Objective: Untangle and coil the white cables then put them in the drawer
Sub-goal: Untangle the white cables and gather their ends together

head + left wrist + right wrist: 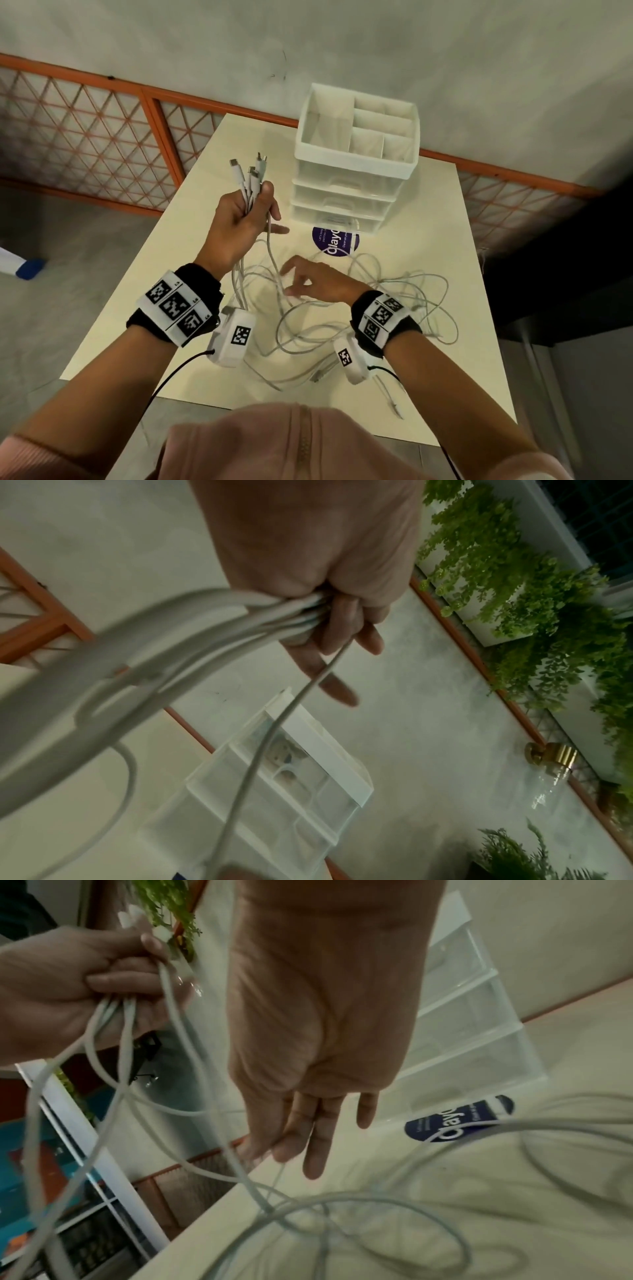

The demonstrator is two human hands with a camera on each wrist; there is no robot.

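My left hand [255, 205] is raised above the table [428, 240] and grips several white cable ends in its fist, their plugs [251, 168] sticking up. In the left wrist view the strands [205, 631] run out of the curled fingers [342, 620]. They hang down into a loose tangle of white cables [342, 325] on the table. My right hand [286, 281] hovers low over the tangle, fingers mostly straight, thumb and index pinching one thin strand [279, 1173]. The white drawer unit [342, 198] stands behind, its three clear drawers closed.
An open divided tray [356, 137] tops the drawer unit. A round purple sticker [335, 241] lies on the table in front of it. One cable end [394, 401] trails toward the table's near edge. An orange lattice fence [85, 137] runs behind the table.
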